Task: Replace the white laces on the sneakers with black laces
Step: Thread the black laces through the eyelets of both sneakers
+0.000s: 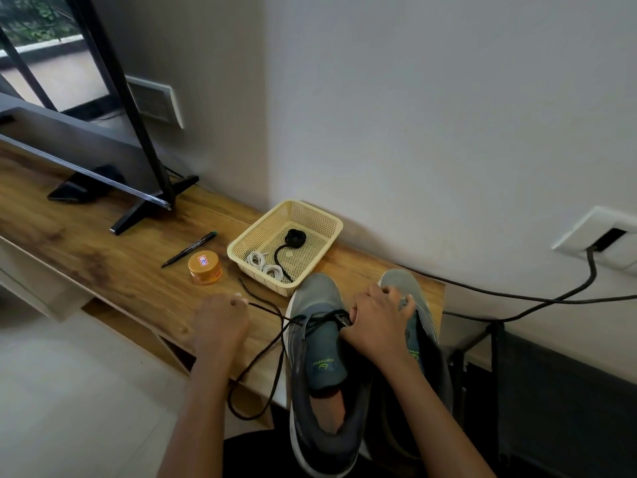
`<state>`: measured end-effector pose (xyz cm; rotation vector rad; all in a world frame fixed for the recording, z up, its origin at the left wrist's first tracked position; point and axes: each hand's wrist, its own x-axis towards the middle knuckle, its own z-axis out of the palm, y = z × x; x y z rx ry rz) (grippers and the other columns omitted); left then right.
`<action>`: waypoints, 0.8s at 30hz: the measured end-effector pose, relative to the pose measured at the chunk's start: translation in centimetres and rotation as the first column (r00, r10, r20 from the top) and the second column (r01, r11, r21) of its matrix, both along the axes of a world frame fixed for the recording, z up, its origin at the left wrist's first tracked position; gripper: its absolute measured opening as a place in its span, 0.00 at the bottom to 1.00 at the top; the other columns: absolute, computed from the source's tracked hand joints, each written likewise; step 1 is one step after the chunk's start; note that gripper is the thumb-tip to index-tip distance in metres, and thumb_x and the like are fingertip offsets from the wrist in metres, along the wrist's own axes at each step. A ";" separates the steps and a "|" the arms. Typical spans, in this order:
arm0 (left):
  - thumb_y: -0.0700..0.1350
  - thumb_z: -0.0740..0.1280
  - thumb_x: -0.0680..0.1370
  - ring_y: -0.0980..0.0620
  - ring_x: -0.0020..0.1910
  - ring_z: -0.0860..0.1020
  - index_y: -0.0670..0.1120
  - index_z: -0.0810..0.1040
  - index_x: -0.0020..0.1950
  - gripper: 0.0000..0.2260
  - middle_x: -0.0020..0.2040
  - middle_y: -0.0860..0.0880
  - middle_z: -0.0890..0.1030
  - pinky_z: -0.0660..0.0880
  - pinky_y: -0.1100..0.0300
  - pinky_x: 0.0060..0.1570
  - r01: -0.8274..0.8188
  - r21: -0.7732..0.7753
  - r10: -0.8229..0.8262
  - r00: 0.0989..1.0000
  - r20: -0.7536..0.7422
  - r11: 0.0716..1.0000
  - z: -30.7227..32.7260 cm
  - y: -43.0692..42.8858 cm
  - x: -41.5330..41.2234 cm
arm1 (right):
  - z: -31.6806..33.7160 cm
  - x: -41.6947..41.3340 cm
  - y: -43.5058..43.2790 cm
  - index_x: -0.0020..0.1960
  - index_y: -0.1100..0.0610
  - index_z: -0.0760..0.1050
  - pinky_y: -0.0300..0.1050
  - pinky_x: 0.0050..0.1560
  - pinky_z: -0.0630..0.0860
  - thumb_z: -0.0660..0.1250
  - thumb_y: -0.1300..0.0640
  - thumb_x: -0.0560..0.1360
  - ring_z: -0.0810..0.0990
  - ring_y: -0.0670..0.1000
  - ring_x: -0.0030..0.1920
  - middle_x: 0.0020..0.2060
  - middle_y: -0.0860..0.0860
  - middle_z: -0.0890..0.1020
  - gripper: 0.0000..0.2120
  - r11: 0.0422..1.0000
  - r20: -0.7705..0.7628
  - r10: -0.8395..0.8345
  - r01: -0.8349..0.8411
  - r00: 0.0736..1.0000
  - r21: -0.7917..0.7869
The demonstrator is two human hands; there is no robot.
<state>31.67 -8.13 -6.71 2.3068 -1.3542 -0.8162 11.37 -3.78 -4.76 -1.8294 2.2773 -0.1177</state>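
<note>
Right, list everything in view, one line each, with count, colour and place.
sneakers: 2, grey-green, side by side at the table's right end
threaded black lace: 1, black, through the left-side sneaker's eyelets, looping over the table edge
basket: 1, cream, by the wall behind the sneakers
white laces: 2 coils, white, in the basket
coiled black lace: 1, black, in the basket
jar: 1, orange, left of the basket
pen: 1, black, beside the jar
screen: 1, black, on its stand at the table's left
table: 1, wood-brown, along the wall
cable: 1, black, from the white wall socket at right
left hand: 1, pinches the threaded black lace
right hand: 1, on the sneakers by the eyelets; grip unclear
</note>
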 end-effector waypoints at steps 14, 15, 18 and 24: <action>0.56 0.68 0.73 0.47 0.75 0.54 0.64 0.74 0.35 0.07 0.72 0.53 0.66 0.46 0.39 0.72 0.466 -0.041 -0.453 0.874 0.174 0.884 -1.2 1.5 -4.2 | 0.2 0.5 -0.3 0.47 0.52 0.79 0.65 0.72 0.45 0.67 0.44 0.73 0.60 0.55 0.70 0.59 0.47 0.74 0.12 1.000 -0.029 0.007 -0.007 1.000 0.012; 0.56 0.68 0.73 0.46 0.75 0.52 0.64 0.74 0.36 0.06 0.72 0.52 0.64 0.46 0.38 0.72 0.472 -0.006 -0.462 0.866 0.191 0.881 -0.9 1.9 -4.5 | 0.2 0.6 -0.2 0.47 0.52 0.79 0.64 0.72 0.45 0.67 0.45 0.73 0.60 0.55 0.70 0.59 0.47 0.74 0.11 1.000 -0.030 0.004 -0.004 1.000 0.010; 0.54 0.66 0.76 0.43 0.76 0.47 0.64 0.79 0.45 0.03 0.75 0.51 0.60 0.43 0.37 0.72 0.451 0.012 -0.443 0.871 0.211 0.893 0.1 2.2 -4.9 | 0.1 0.6 -0.2 0.48 0.52 0.79 0.64 0.72 0.45 0.66 0.45 0.73 0.61 0.55 0.69 0.59 0.47 0.74 0.11 1.000 -0.037 0.001 -0.001 0.999 0.008; 0.50 0.65 0.77 0.47 0.74 0.57 0.57 0.79 0.39 0.07 0.67 0.51 0.70 0.50 0.41 0.72 0.437 -0.025 -0.434 0.897 0.080 0.899 -2.0 1.0 -4.6 | 0.1 0.7 -0.1 0.45 0.53 0.79 0.65 0.71 0.41 0.67 0.49 0.73 0.63 0.54 0.68 0.54 0.46 0.76 0.08 0.998 -0.054 -0.041 0.038 0.998 -0.046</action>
